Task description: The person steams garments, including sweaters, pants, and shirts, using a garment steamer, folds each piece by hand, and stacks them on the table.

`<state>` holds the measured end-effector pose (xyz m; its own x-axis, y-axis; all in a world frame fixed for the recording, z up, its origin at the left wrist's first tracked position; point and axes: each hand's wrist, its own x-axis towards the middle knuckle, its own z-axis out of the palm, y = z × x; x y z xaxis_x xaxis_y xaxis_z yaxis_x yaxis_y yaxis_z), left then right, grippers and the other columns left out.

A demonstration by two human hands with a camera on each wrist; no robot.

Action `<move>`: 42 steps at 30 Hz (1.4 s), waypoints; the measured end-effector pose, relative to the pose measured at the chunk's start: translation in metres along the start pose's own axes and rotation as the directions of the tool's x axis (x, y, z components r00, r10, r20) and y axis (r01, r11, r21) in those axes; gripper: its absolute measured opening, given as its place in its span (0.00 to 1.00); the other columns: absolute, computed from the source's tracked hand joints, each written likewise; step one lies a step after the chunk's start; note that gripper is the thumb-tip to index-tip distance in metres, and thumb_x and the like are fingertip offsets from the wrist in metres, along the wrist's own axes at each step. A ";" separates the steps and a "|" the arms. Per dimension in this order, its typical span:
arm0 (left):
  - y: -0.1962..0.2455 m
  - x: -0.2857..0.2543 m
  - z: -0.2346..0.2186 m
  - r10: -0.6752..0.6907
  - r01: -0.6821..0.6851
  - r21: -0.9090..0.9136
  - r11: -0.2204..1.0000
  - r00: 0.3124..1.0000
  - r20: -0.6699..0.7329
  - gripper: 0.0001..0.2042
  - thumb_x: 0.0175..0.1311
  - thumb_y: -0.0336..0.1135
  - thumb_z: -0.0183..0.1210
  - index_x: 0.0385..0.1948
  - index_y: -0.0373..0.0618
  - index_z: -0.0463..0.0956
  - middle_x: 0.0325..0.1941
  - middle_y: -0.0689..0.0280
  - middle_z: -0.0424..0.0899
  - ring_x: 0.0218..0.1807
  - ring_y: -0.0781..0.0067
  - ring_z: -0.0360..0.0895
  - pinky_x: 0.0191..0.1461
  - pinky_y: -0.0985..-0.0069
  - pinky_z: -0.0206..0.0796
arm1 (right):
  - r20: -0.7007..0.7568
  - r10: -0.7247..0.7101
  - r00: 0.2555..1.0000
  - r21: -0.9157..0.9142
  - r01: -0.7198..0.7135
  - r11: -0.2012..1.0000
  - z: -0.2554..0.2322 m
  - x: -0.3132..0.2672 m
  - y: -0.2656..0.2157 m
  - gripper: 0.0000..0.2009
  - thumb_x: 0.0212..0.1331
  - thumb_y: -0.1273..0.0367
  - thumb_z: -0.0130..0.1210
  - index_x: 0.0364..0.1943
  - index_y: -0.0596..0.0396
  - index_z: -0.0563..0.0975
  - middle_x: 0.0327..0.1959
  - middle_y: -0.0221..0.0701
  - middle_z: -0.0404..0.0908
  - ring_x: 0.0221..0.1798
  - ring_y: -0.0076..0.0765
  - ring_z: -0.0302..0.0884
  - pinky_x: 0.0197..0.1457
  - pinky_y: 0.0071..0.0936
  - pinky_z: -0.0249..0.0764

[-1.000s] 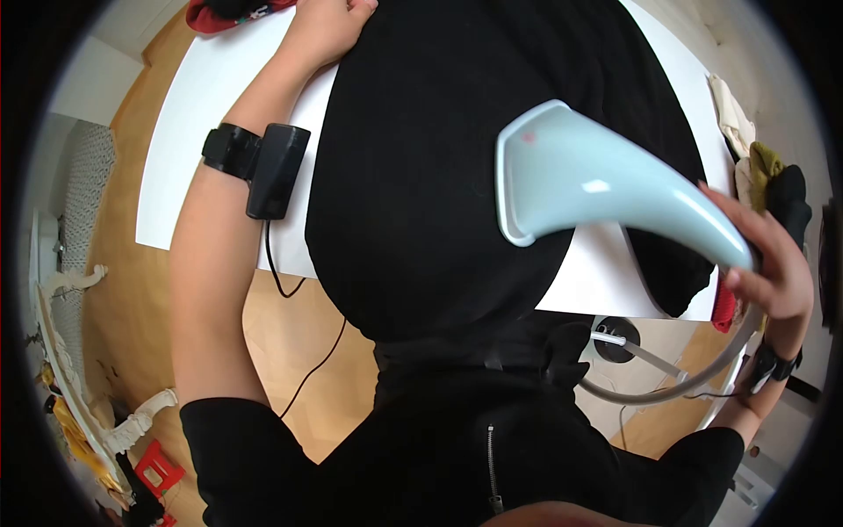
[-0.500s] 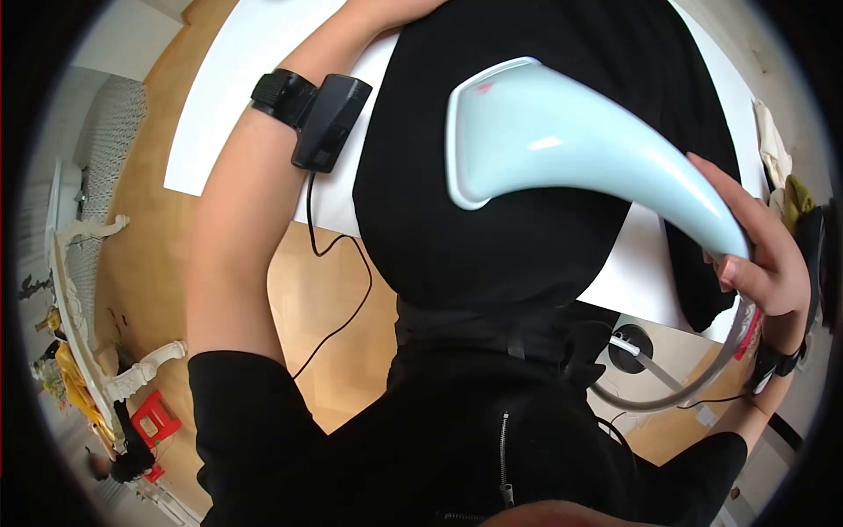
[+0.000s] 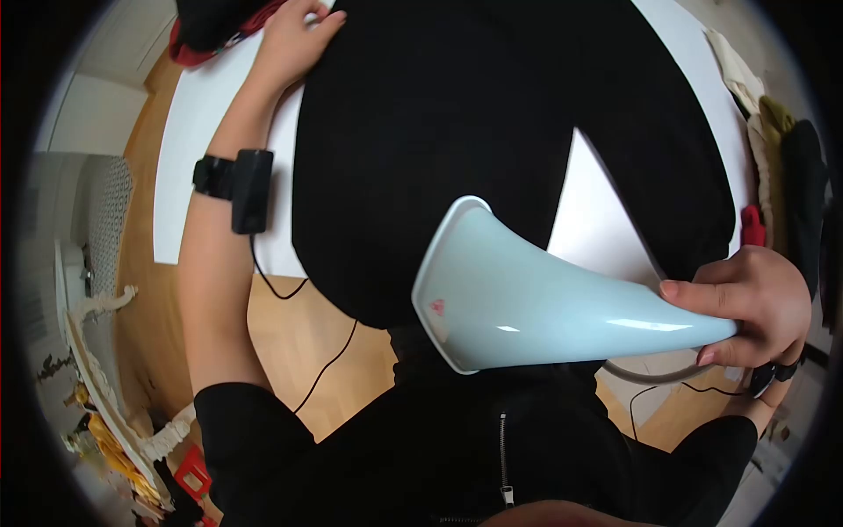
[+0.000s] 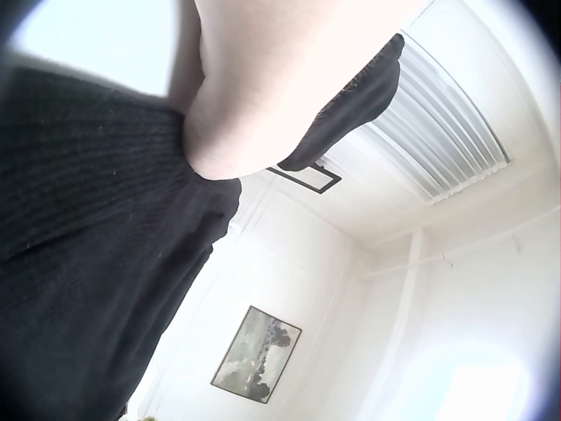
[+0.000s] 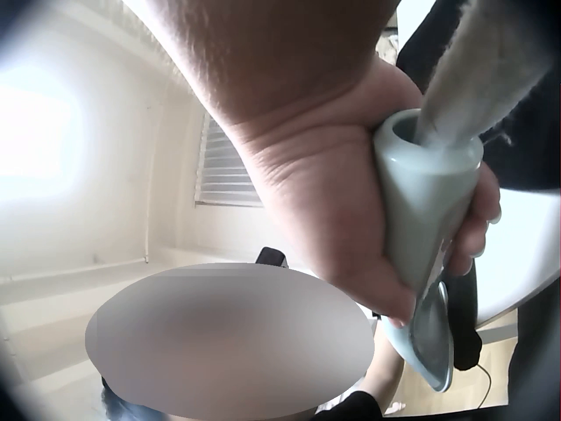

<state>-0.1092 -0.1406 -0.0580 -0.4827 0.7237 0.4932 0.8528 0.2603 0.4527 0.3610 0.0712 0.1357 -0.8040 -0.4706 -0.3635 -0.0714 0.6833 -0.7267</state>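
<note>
My right hand [image 3: 751,303] grips the narrow end of a pale blue garment steamer [image 3: 544,303]. Its wide head points left, over the lower part of a black garment [image 3: 421,114] spread on a white table. In the right wrist view, fingers and thumb wrap the steamer's handle [image 5: 429,193], and a cloth-covered hose [image 5: 482,79] enters its end. My left hand [image 3: 290,48] is at the upper left edge of the black garment, thumb and fingers bent at the cloth. Whether they pinch it I cannot tell. In the left wrist view the fingers are hidden.
The white table [image 3: 184,193] shows around the garment. Red and black cloth [image 3: 215,35] lies at its far left corner, folded clothes [image 3: 764,149] along the right. A thin black cable [image 3: 274,285] hangs from the left wrist camera. The steamer's hose [image 3: 654,376] loops below its handle.
The steamer has come down closer to my body, its head tilting so that more of its back shows. My right hand has turned with it. The head view has shifted, showing more of my left hand.
</note>
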 end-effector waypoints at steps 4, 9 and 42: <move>0.011 -0.003 -0.003 -0.062 0.062 -0.019 0.998 0.998 -0.008 0.14 0.60 0.42 0.64 0.34 0.38 0.78 0.40 0.53 0.82 0.46 0.53 0.79 0.53 0.66 0.68 | -0.041 0.033 0.999 -0.011 -0.033 0.999 0.006 -0.050 0.009 0.32 0.60 0.60 0.62 0.66 0.61 0.69 0.26 0.46 0.82 0.22 0.45 0.84 0.25 0.32 0.77; 0.001 -0.005 0.002 -0.109 0.108 -0.065 0.992 0.994 -0.011 0.13 0.62 0.38 0.63 0.33 0.35 0.75 0.49 0.49 0.81 0.58 0.52 0.77 0.63 0.67 0.64 | -0.332 0.269 0.904 0.016 -0.280 0.960 0.000 -0.120 0.022 0.35 0.61 0.54 0.61 0.65 0.67 0.69 0.48 0.51 0.81 0.48 0.50 0.83 0.54 0.37 0.75; 0.055 -0.014 -0.007 -0.195 0.200 0.086 0.976 0.979 -0.060 0.11 0.61 0.40 0.60 0.33 0.41 0.74 0.45 0.59 0.79 0.55 0.53 0.71 0.59 0.62 0.63 | -0.902 0.416 -0.117 0.319 -0.830 0.457 -0.152 -0.031 0.315 0.28 0.60 0.57 0.56 0.60 0.60 0.70 0.52 0.55 0.80 0.56 0.59 0.78 0.59 0.46 0.72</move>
<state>-0.0565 -0.1411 -0.0345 -0.6509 0.6191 0.4393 0.7530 0.4533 0.4769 0.2732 0.3858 0.0072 -0.4678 0.8430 0.2656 0.8230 0.5250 -0.2167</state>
